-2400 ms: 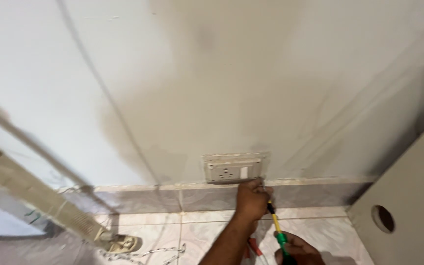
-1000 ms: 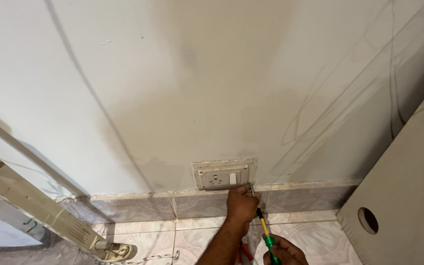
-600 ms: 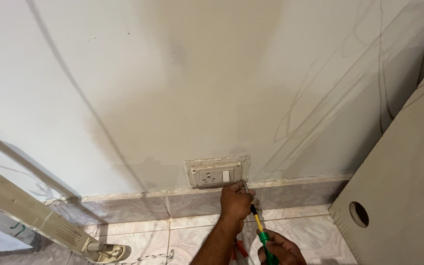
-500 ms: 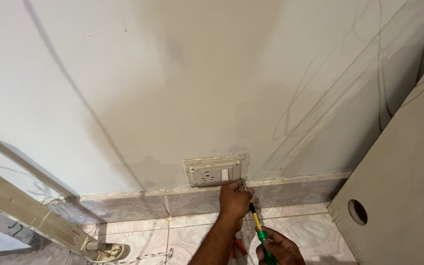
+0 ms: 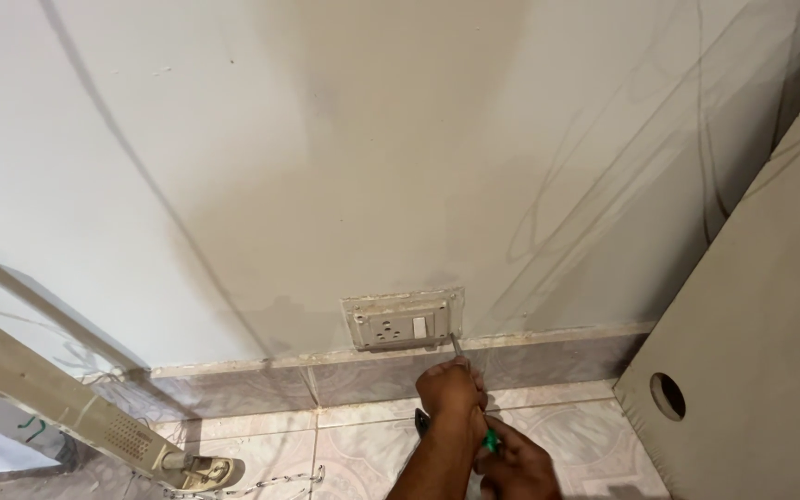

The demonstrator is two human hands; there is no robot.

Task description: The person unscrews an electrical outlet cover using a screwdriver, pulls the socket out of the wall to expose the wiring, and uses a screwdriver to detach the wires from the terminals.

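The left hand (image 5: pixel 451 389) is closed in a fist around the shaft of a screwdriver (image 5: pixel 463 366), whose metal tip shows just above the knuckles and meets the lower right corner of the socket plate (image 5: pixel 405 322) on the wall (image 5: pixel 326 167). The right hand (image 5: pixel 516 463) sits just below and to the right of the left, wrapped around the green handle (image 5: pixel 491 442) at the bottom edge of the view; its fingers look curled tight on the handle, though part of the hand is cut off by the frame. The plate, with a round-pin outlet and a white rocker switch, lies directly above the left hand, just over the skirting tiles (image 5: pixel 372 380), and it sits flat against the wall with a rough plaster border round it. Judging from that, the plate is in place and the work is at the fastening at its lower right corner; whether the screw there is being driven in or backed out cannot be told, since the screw head is too small to see. No other fastening on the plate can be made out. Well off to the left of the hands a ladder leg (image 5: pixel 76 407) rests on the floor tiles (image 5: pixel 354 454) with a chain (image 5: pixel 270 481) by its foot, and to the right stands a board with a round hole (image 5: pixel 667 396).
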